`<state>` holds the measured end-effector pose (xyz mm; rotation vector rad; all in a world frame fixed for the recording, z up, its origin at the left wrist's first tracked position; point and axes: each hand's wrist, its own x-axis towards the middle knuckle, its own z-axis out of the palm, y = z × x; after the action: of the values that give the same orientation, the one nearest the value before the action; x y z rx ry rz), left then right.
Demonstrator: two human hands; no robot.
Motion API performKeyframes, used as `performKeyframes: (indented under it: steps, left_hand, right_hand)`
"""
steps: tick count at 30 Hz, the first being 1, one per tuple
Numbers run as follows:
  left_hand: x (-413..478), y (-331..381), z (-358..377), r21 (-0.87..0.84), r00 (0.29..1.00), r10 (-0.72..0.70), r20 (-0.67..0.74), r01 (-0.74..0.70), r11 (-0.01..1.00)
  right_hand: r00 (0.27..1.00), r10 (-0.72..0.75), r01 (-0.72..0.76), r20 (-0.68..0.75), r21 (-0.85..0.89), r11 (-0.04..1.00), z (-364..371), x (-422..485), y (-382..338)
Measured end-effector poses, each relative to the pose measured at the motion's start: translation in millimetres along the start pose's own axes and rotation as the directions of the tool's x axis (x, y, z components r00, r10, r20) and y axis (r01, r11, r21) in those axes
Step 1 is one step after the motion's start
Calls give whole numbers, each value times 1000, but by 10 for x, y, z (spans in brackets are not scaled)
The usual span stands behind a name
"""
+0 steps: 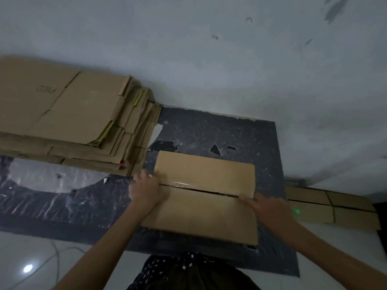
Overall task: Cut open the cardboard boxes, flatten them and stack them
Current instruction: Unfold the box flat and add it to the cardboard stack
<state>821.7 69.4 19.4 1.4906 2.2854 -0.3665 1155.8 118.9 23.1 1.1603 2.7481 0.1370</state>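
Observation:
A closed brown cardboard box (pixel 205 210) sits on a dark mat (pixel 240 135) in front of me. Clear tape runs along its centre seam, which shows a dark slit towards the right. My left hand (pixel 146 190) grips the box's left edge at the seam, fingers curled over it. At the right end of the seam my right hand (pixel 266 208) lies on top of the box with its fingers pointing along the slit; I cannot see a tool in it. A tall stack of flattened boxes (pixel 69 118) lies to the left, near the wall.
Another flattened cardboard piece (pixel 326 206) lies on the floor at the right. Clear plastic film (pixel 52 178) covers the mat's left part. A pale wall rises behind. White floor tiles and a thin cable (pixel 56 260) are at lower left.

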Motion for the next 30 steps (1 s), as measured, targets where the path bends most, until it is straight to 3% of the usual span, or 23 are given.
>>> performKeyframes:
  steps: [1,3,5,8,12,16,20,23,30]
  left_hand:
    - [1,130,-9,70,998,38,-51,-34,997]
    - [51,457,19,84,957,274,-93,-267,960]
    - [102,825,25,73,852,522,-27,-519,851]
    - [254,1281,21,151,742,670,16,-664,732]
    - [494,1569,28,307,753,644,133,-649,696]
    - [488,1636,16,381,758,637,142,-636,672]
    - [494,1596,34,346,727,682,78,-661,666]
    - [493,1584,70,298,728,683,60,-666,684]
    - [550,1571,96,263,709,703,59,-690,674]
  right_hand:
    - [1000,12,-12,-5,14,1000,22,-8,-11]
    - [1000,21,-20,-17,62,998,72,-36,-11]
    - [998,55,-55,-3,67,996,113,-56,-8]
    - [986,100,-114,131,104,988,67,-56,-3]
    - [943,226,-295,245,298,908,115,-106,65]
    - [959,227,-277,172,381,882,199,-158,141]
    - [949,314,-292,16,414,862,333,-260,44]
    - [944,329,-310,24,404,861,372,-379,-69]
    - [964,231,-165,-130,386,908,423,-459,-29]
